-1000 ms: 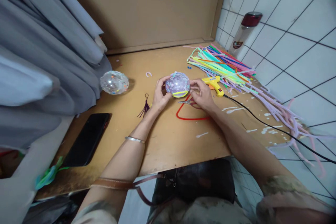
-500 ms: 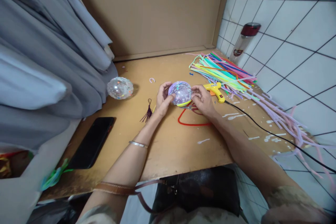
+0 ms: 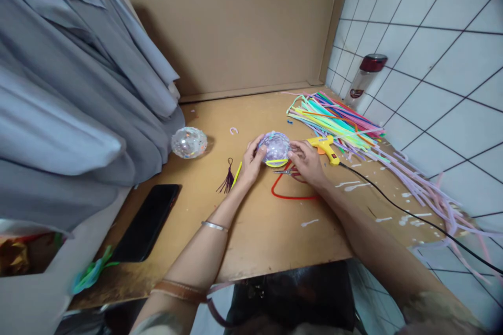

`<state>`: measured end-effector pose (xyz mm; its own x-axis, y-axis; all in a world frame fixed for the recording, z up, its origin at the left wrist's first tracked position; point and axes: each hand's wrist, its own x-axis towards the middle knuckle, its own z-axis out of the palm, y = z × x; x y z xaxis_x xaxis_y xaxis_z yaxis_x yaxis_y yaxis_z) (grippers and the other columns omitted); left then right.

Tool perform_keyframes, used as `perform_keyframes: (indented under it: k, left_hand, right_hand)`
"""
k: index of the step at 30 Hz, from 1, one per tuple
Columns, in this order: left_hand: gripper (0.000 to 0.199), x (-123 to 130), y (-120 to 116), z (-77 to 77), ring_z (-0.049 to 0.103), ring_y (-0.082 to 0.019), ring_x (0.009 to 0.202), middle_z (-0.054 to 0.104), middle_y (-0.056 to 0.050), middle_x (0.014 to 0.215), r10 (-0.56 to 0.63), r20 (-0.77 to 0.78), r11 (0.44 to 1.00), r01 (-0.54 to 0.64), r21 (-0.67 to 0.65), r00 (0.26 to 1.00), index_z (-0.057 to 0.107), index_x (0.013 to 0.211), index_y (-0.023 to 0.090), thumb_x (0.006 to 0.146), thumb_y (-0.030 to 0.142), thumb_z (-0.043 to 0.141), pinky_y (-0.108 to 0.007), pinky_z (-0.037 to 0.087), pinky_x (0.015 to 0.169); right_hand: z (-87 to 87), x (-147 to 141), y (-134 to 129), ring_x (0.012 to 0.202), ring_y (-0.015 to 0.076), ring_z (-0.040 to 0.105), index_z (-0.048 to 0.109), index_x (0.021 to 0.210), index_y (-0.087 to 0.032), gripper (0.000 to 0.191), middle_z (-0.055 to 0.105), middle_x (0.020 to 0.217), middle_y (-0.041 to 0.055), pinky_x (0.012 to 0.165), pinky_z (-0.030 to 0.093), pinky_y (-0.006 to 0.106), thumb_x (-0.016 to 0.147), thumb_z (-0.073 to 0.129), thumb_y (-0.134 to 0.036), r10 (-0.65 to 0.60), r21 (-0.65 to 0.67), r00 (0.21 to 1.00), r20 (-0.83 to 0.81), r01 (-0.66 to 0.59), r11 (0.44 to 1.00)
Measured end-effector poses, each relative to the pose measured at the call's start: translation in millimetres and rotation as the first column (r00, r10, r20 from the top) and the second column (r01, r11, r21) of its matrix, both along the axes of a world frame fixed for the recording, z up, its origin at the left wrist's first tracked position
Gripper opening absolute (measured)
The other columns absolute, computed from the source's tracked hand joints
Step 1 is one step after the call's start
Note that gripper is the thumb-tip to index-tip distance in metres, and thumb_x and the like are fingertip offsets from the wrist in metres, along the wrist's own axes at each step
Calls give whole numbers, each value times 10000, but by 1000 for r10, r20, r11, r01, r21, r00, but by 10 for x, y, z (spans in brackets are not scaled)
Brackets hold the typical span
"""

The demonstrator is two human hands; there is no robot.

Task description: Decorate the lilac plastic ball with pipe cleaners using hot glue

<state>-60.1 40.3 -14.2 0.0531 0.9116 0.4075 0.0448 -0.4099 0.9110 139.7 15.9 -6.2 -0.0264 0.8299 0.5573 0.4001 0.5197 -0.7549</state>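
A clear ball with purple trim (image 3: 275, 146) is held between my two hands above the table, a yellow strip along its lower edge. My left hand (image 3: 253, 162) grips its left side, thumb on the front. On the right side, the fingertips of my right hand (image 3: 306, 161) pinch the rim. Scissors (image 3: 288, 171) lie under the ball beside my right hand, partly hidden by it. A red pipe cleaner (image 3: 291, 198) lies bent on the table below. Left of my left hand are a yellow strip (image 3: 237, 174) and a dark tassel (image 3: 227, 180).
Another clear ball (image 3: 189, 142) sits at the left, above a black phone (image 3: 147, 222). A yellow glue gun (image 3: 326, 147) with a black cord lies right of my hands. Behind it are many coloured pipe cleaners (image 3: 334, 118) and a red-lidded bottle (image 3: 363, 81) by the tiles.
The ball has tilted in my hands, so the yellow strip shows more fully at its lower edge. The whole view has shifted, with the table's things appearing slightly lower and further right.
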Motion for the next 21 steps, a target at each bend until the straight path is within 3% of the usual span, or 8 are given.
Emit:
perform_keyframes:
  k: [8,13,21]
  left_hand:
    - [574,4,27,-73,487,-287,1427,544,-118,1504,1,28,1000,-1,-25,1000,573,1394,256,919,578,593,-487,347,1219]
    - [558,10,29,-59,506,-283,1408,566,-120,1482,-34,45,999,36,-38,998,581,1382,246,919,557,605,-495,349,1219]
    - [625,19,25,-16,547,-299,1371,582,-131,1470,2,74,999,1,-38,997,577,1366,244,877,632,614,-495,405,1177]
  right_hand:
    - [20,10,-25,927,238,685,655,1183,-221,343,672,1090,107,876,606,457,935,572,-443,-53,35,997,61,51,998]
    - [42,19,-46,917,238,685,654,1198,-234,339,675,1095,104,869,606,454,944,551,-433,-76,44,993,96,72,996]
    - [35,15,-63,923,239,681,645,1201,-236,326,667,1085,102,870,604,452,948,546,-417,-85,51,992,93,81,995]
